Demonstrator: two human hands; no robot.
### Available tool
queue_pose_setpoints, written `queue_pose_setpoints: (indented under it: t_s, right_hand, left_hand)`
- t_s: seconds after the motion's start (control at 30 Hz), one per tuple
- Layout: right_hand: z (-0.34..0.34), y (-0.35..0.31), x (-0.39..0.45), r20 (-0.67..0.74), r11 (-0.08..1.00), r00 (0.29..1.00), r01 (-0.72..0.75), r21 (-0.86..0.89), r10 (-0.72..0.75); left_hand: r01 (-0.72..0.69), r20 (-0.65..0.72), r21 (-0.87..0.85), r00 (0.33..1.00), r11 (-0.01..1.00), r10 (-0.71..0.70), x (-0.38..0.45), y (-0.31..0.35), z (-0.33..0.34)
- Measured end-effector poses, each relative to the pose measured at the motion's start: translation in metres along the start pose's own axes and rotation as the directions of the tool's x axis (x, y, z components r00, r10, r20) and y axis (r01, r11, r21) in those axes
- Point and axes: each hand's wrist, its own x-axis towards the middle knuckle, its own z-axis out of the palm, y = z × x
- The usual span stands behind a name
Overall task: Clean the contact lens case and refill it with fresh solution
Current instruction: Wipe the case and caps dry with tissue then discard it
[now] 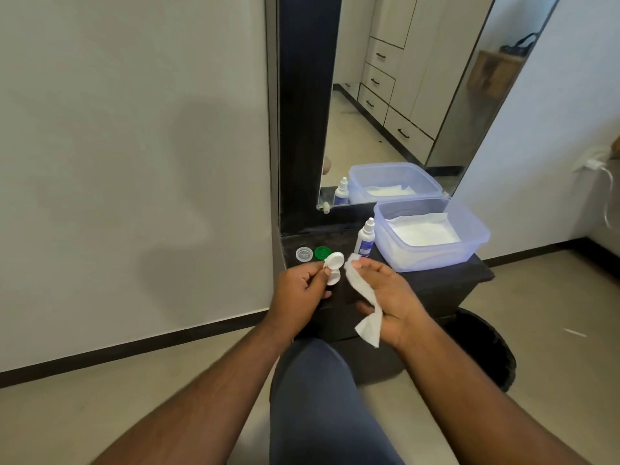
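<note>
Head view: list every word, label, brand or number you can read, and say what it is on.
No text can be read.
Solution bottle: blue label, print too blurred.
Clear cap: faint raised mark, too small to read.
Green cap: no mark can be made out.
Lens case and plastic tub: no lettering shows.

Two bare forearms, no sleeves, watch or rings; left hand [302, 290], right hand [389, 303]; dark blue trousers [322, 404] below the fingers.
</note>
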Motion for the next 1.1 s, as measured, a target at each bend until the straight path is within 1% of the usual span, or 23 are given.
queue_pose_setpoints:
  t_s: [0.03,0.1,0.17,0.27,0.33,0.4,0.43,0.5,0.57,0.63,0.67,0.7,0.73,0.77,0.8,0.83,0.87,0.9,0.93,1.03,1.1]
  right_hand:
    - [-0.007,-0.003,0.002,-0.042,0.999,0.999,0.031,0.008,-0.031]
    - [-0.016,-0.007,0.002,-0.146,0.994,0.984,0.101,-0.042,-0.106]
    - [-0.020,-0.009,0.001,-0.162,0.978,0.970,0.165,-0.124,-0.184]
    - [-0.018,-0.007,-0.002,-0.077,0.943,0.958,0.253,-0.217,-0.275]
    - [-0.015,-0.003,0.000,-0.029,0.903,0.946,0.298,-0.308,-0.322]
    - [-0.011,-0.002,0.006,0.025,0.849,0.931,0.343,-0.402,-0.364]
    - [-0.010,-0.002,0.009,0.052,0.831,0.925,0.363,-0.422,-0.377]
    - [-0.009,-0.004,0.014,0.095,0.817,0.911,0.403,-0.413,-0.401]
    - [-0.008,-0.008,0.018,0.152,0.778,0.887,0.457,-0.431,-0.437]
    - [-0.010,-0.017,0.019,0.294,0.677,0.845,0.534,-0.506,-0.447]
    - [-0.010,-0.024,0.019,0.397,0.586,0.821,0.571,-0.574,-0.410]
    - [-0.010,-0.033,0.018,0.499,0.463,0.800,0.600,-0.653,-0.332]
    - [-0.009,-0.043,0.018,0.577,0.325,0.785,0.618,-0.716,-0.225]
    - [-0.007,-0.052,0.017,0.621,0.198,0.775,0.631,-0.750,-0.114]
    - [-0.004,-0.059,0.017,0.643,0.098,0.765,0.642,-0.760,-0.022]
    - [-0.002,-0.065,0.016,0.656,0.022,0.753,0.656,-0.755,0.043]
    - [0.001,-0.068,0.016,0.666,-0.029,0.741,0.670,-0.742,0.083]
    - [0.003,-0.070,0.016,0.675,-0.053,0.730,0.682,-0.729,0.105]
    - [0.003,-0.071,0.017,0.680,-0.053,0.724,0.688,-0.724,0.115]
    - [-0.003,-0.066,0.019,0.684,0.008,0.720,0.688,-0.726,0.118]
    - [-0.007,-0.060,0.020,0.690,0.029,0.712,0.693,-0.721,0.131]
  left_hand:
    - [0.051,0.013,-0.045,0.999,0.998,-0.051,0.002,0.001,-0.002]
    - [0.113,0.009,-0.095,0.994,0.989,-0.112,0.003,0.003,-0.003]
    - [0.135,-0.022,-0.144,0.990,0.980,-0.139,0.003,0.006,-0.004]
    - [0.163,-0.059,-0.254,0.981,0.953,-0.184,0.003,0.008,-0.007]
    - [0.186,-0.044,-0.295,0.977,0.937,-0.207,0.003,0.010,-0.009]
    - [0.204,-0.004,-0.286,0.977,0.936,-0.214,0.003,0.012,-0.012]
    - [0.215,0.021,-0.268,0.976,0.939,-0.217,0.003,0.013,-0.013]
    - [0.251,0.083,-0.258,0.968,0.933,-0.237,0.004,0.016,-0.016]
    - [0.302,0.144,-0.256,0.951,0.918,-0.273,0.005,0.018,-0.020]
    - [0.325,0.196,-0.188,0.937,0.927,-0.288,0.006,0.019,-0.023]
    - [0.311,0.226,-0.117,0.933,0.943,-0.280,0.007,0.020,-0.024]
    - [0.278,0.266,-0.025,0.928,0.960,-0.261,0.009,0.022,-0.025]
    - [0.235,0.308,0.065,0.919,0.970,-0.244,0.011,0.024,-0.026]
    - [0.196,0.344,0.137,0.910,0.971,-0.232,0.012,0.027,-0.026]
    - [0.167,0.367,0.191,0.902,0.967,-0.228,0.014,0.030,-0.026]
    - [0.145,0.378,0.235,0.897,0.961,-0.228,0.016,0.034,-0.026]
    - [0.130,0.382,0.267,0.895,0.955,-0.228,0.016,0.037,-0.026]
    - [0.123,0.383,0.280,0.895,0.952,-0.228,0.016,0.039,-0.026]
    - [0.122,0.383,0.281,0.895,0.952,-0.228,0.016,0.040,-0.026]
    - [0.112,0.390,0.292,0.893,0.950,-0.225,0.012,0.039,-0.027]
    - [0.104,0.401,0.312,0.887,0.944,-0.230,0.010,0.037,-0.027]
